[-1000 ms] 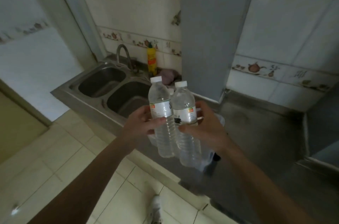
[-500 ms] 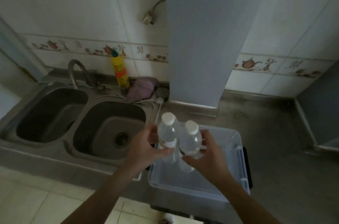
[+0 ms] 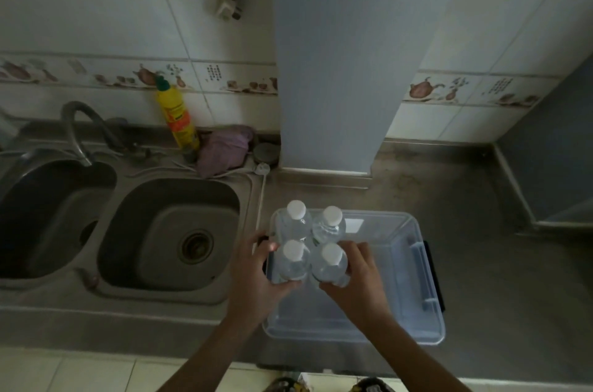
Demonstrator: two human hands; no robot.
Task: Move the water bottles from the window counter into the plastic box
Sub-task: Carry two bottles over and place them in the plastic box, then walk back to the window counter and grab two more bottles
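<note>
Bottles stand upright in the left end of the clear plastic box [image 3: 414,276] on the counter [image 3: 500,263]. Two stand free at the back: one [image 3: 293,224] beside another [image 3: 330,226]. The left hand [image 3: 256,279] wraps a front bottle [image 3: 292,260]; the right hand [image 3: 361,282] wraps its neighbour [image 3: 330,265].

Bottle caps [image 3: 296,209] white; box [image 3: 414,266] clear bluish; detergent bottle [image 3: 177,117] yellow; cloth [image 3: 223,151] purple

Both bare forearms reaching forward and converging from the lower edge, left hand [image 3: 256,276] curled thumb-forward around one bottle [image 3: 292,260], right hand [image 3: 359,279] wrapped likewise around a second bottle [image 3: 330,265], fingers closed on the sides, the two hands close together, knuckles turned outward.
</note>
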